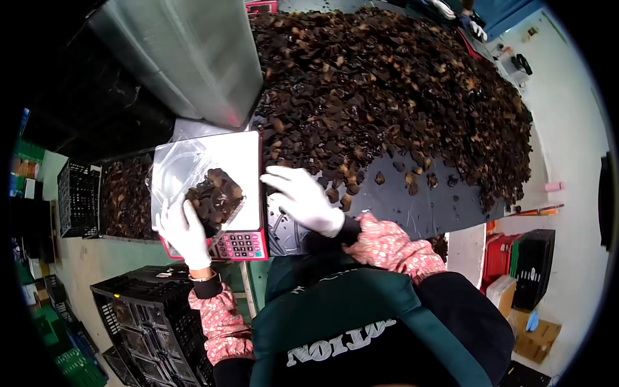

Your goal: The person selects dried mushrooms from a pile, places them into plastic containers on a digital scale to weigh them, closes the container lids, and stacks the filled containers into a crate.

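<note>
A red scale [248, 151] with a white top and a keypad stands left of centre. On it lies a clear plastic bag [177, 161] with dark brown, mushroom-like pieces [216, 198] in it. My left hand [184, 231], in a white glove, rests on the bag's lower left edge beside the pieces, its fingers pressed together on the plastic. My right hand [303, 198], also gloved, is just right of the scale with its fingers stretched out over the table, near the edge of a large heap of the same pieces [387, 84]. Nothing shows in it.
Behind the scale rises a tall stack of clear plastic [187, 58]. Black crates [151, 322] stand at the lower left, and another crate [78, 197] at the far left. A co-worker's gloved hand [478, 30] shows at the top right. Red and black containers [532, 264] are at right.
</note>
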Demonstrator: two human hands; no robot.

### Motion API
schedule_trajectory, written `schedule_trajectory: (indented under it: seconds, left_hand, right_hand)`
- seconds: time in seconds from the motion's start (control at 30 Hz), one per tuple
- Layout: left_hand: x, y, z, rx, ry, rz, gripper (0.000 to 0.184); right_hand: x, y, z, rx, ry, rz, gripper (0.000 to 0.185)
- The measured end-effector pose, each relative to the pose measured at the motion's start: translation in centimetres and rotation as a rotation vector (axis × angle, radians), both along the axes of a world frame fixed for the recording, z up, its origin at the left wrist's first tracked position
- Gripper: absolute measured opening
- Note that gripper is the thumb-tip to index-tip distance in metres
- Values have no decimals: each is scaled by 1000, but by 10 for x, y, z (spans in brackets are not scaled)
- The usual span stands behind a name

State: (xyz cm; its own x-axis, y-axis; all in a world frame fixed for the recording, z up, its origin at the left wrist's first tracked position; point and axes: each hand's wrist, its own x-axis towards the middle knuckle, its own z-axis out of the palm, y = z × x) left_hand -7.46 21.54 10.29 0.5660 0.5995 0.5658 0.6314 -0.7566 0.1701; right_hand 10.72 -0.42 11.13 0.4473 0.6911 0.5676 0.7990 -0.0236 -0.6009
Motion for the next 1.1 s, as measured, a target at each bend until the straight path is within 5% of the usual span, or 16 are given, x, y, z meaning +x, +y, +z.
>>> schedule_trajectory:
  seconds: [0.03,0.1,0.13,0.2,0.27,0.4,0.57,0.67,0.8,0.9,1.03,1.1]
  left_hand:
    - [-2,2,0,59,-47,-39,22]
    - [-1,-9,22,32,-141,-53,22]
    - [-1,-16,31,7,-200,-55,21]
    - [2,-38,37,-15,-301,-69,23]
    - [15,-73,44,-211,-523,-221,23]
    - [52,-150,15,-464,-341,-546,19]
    - [64,-176,-57,-502,31,-318,25]
    - [69,-180,-71,-564,238,-248,33]
    - [75,-166,-106,-415,-69,-336,19]
    - [74,-170,-100,-510,76,-301,19]
    - [65,-177,-85,-523,47,-341,18]
    - [59,-178,-73,-486,-179,-421,16]
  right_hand:
    - [17,-20,-9,-16,-199,-46,25]
    - [44,-67,-33,-162,-26,-232,19]
    - [53,-89,-42,-155,310,-406,18]
    - [67,-126,-56,-297,289,-584,19]
    - [63,-138,-60,-283,326,-500,18]
    - [39,-110,-56,-301,236,-276,22]
    - [21,-65,-69,-431,-5,-1,40]
    - [24,-54,-93,-309,-126,126,32]
    - [22,-51,-82,-323,142,-40,25]
    - [32,-34,-39,-332,498,-41,27]
    - [28,36,31,-155,464,133,31]
    - [22,78,52,-138,307,222,30]
